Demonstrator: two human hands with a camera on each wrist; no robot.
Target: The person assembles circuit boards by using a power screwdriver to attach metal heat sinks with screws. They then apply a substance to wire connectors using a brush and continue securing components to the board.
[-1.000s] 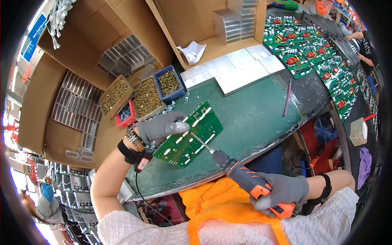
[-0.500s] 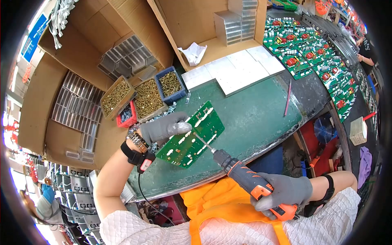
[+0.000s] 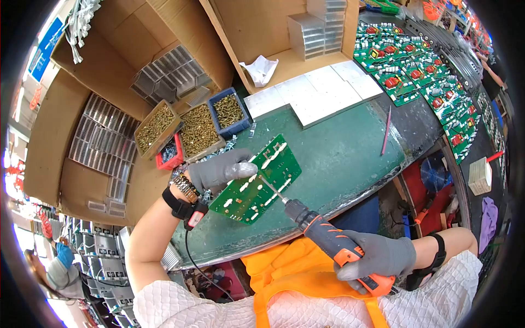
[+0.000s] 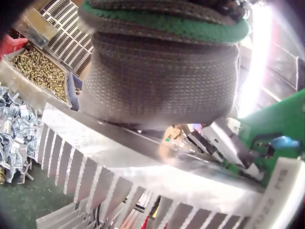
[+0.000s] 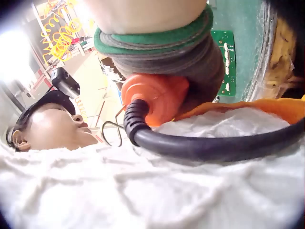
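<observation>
My gloved left hand [image 3: 219,169] grips the upper left edge of a green circuit board [image 3: 238,205], thumb on top. The board is tilted, its soldered side with white patches facing up. In the left wrist view a finned aluminium heat sink [image 4: 119,157] lies right under the glove, beside the board's component side. My gloved right hand [image 3: 380,254] holds an orange and black electric screwdriver [image 3: 320,229] by its handle. Its long bit [image 3: 273,191] points up and left, the tip at the board close to the left thumb. A thick black cable [image 5: 209,148] leaves the handle.
Bins of brass screws [image 3: 199,131] and a red bin [image 3: 170,154] stand behind the left hand. Cardboard boxes [image 3: 216,52] hold more heat sinks. White plates [image 3: 322,95] and a pink pen-like stick [image 3: 386,131] lie on the green table [image 3: 339,158]. Populated boards [image 3: 404,71] cover the right side.
The left hand and board moved slightly right in the first half second, and the screwdriver shifted a little with them. Since then both hands have stayed nearly still, the bit tip still at the board.
</observation>
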